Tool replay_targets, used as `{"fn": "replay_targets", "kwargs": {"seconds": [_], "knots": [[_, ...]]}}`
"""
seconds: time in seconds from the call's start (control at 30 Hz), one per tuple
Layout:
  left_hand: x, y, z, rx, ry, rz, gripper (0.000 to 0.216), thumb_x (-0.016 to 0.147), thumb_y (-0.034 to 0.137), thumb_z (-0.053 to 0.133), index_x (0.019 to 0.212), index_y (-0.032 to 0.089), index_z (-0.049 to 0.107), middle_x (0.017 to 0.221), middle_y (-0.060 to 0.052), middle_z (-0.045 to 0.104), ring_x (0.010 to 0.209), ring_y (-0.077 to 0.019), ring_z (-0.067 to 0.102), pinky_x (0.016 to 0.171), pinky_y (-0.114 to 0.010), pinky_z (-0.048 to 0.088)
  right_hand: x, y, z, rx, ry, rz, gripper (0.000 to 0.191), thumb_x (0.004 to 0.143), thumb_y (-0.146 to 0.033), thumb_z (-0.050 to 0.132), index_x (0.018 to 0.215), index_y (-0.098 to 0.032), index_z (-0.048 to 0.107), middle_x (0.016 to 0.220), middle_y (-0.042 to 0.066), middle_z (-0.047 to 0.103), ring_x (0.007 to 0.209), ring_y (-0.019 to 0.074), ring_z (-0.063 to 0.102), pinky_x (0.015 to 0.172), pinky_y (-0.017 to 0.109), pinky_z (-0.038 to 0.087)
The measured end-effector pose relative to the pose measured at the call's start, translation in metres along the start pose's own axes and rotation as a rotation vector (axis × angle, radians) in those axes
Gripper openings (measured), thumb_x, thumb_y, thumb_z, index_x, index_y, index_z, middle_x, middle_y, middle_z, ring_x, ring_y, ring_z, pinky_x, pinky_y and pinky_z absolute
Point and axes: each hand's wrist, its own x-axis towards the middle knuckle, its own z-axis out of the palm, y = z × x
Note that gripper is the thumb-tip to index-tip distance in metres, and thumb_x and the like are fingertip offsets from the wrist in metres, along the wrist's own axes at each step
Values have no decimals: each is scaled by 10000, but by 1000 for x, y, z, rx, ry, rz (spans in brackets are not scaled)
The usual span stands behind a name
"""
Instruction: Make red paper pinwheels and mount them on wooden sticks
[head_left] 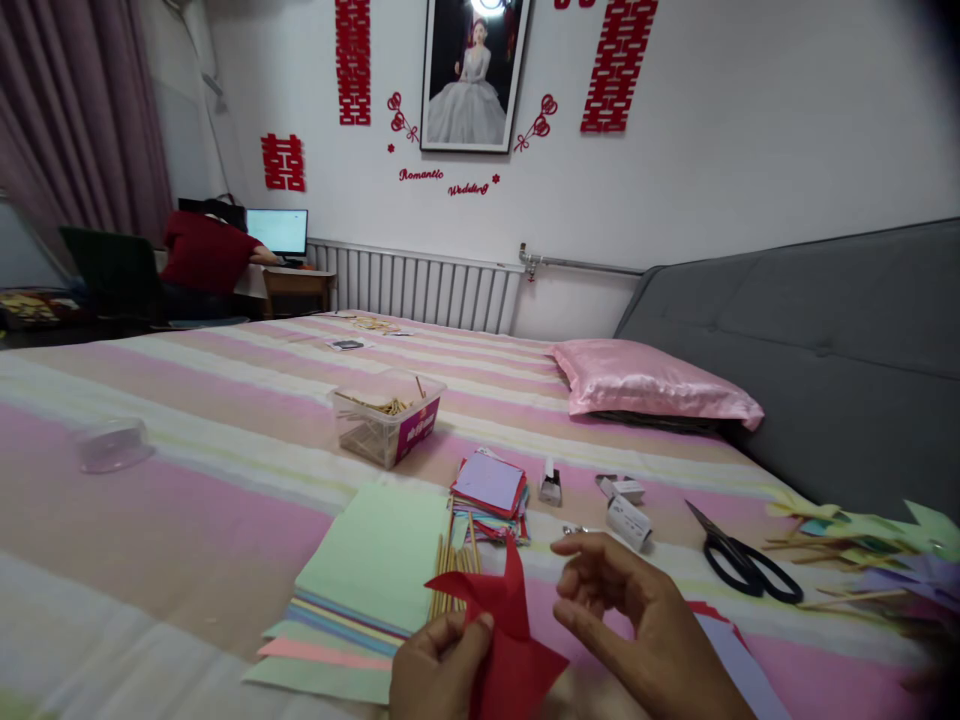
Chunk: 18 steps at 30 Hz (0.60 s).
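Observation:
My left hand (439,668) pinches a piece of red folded paper (506,630) at the bottom centre, its points sticking up. My right hand (637,620) hovers just right of the paper, fingers curled with thumb and forefinger close together; nothing shows between them. Behind the red paper lie several thin wooden sticks (450,570) and a stack of large coloured sheets (367,590), pale green on top. A pile of small coloured paper squares (491,490) sits beyond the sticks.
Black scissors (742,560), a stapler (550,485) and small white boxes (626,515) lie on the striped bed (225,480). A clear box of sticks (386,420), a clear lid (112,445), a pink pillow (645,385), finished paper pinwheels (870,545). A person in red (202,255) sits at a far desk.

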Motion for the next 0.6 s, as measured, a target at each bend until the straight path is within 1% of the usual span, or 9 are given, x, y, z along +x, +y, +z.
{"fn": "replay_targets", "kwargs": {"seconds": [0.07, 0.17, 0.23, 0.3, 0.37, 0.4, 0.47, 0.53, 0.6], "knots": [[-1, 0, 1, -48, -4, 1, 273, 512, 356, 756, 556, 110, 647, 446, -27, 631, 461, -146, 549, 495, -235, 403, 0, 2, 3, 29, 3, 59, 258, 678, -224, 606, 926, -192, 544, 681, -5, 586, 625, 156, 548, 604, 290, 433], [-3, 0, 5, -98, -22, -11, 279, 488, 353, 776, 554, 112, 652, 439, -22, 626, 466, -147, 558, 500, -234, 418, 2, 7, 8, 103, 23, 155, 317, 655, -260, 641, 940, -184, 523, 706, 13, 614, 649, 169, 574, 591, 280, 430], [-5, 2, 6, -122, -25, -24, 276, 477, 347, 784, 546, 115, 651, 434, -18, 623, 465, -146, 561, 495, -230, 422, 3, 8, 8, 123, 28, 164, 294, 645, -275, 653, 894, -187, 523, 641, -11, 593, 604, 157, 561, 567, 267, 419], [-6, 5, 6, -147, -11, -29, 261, 480, 333, 786, 530, 121, 641, 418, -4, 611, 442, -134, 549, 479, -219, 420, 2, 6, 7, 103, -7, 120, 209, 649, -261, 649, 809, -192, 533, 581, -36, 551, 552, 135, 532, 542, 249, 407], [-6, 7, 5, -174, 1, -31, 232, 499, 303, 781, 528, 125, 634, 429, 6, 613, 432, -116, 536, 478, -204, 420, -1, 1, 6, 75, -131, 92, 163, 650, -228, 640, 786, -188, 560, 581, -32, 564, 520, 119, 526, 526, 236, 404], [-7, 9, 4, -186, 7, -29, 219, 511, 290, 776, 529, 126, 633, 444, 6, 619, 439, -110, 536, 483, -197, 423, -2, -2, 5, 63, -223, 102, 177, 644, -213, 639, 811, -186, 585, 594, -21, 592, 519, 119, 540, 518, 231, 403], [-8, 10, 3, -204, 10, -32, 203, 535, 281, 762, 544, 120, 639, 477, -5, 635, 469, -113, 549, 503, -196, 434, -6, -7, 4, 39, -396, 149, 269, 635, -200, 635, 905, -198, 631, 643, 9, 651, 560, 141, 590, 519, 227, 408], [-9, 10, 2, -232, 3, -47, 202, 547, 285, 752, 551, 114, 642, 484, -15, 636, 504, -132, 571, 527, -209, 449, -10, -8, 4, 29, -488, 168, 334, 653, -214, 613, 983, -238, 651, 717, 32, 688, 668, 177, 635, 569, 243, 438], [-9, 9, 3, -273, -27, -60, 198, 563, 285, 741, 562, 116, 639, 482, -15, 628, 520, -143, 582, 548, -223, 455, -12, -7, 6, 7, -528, 142, 343, 680, -235, 584, 1013, -273, 658, 765, 44, 697, 736, 200, 648, 623, 272, 465]]}}
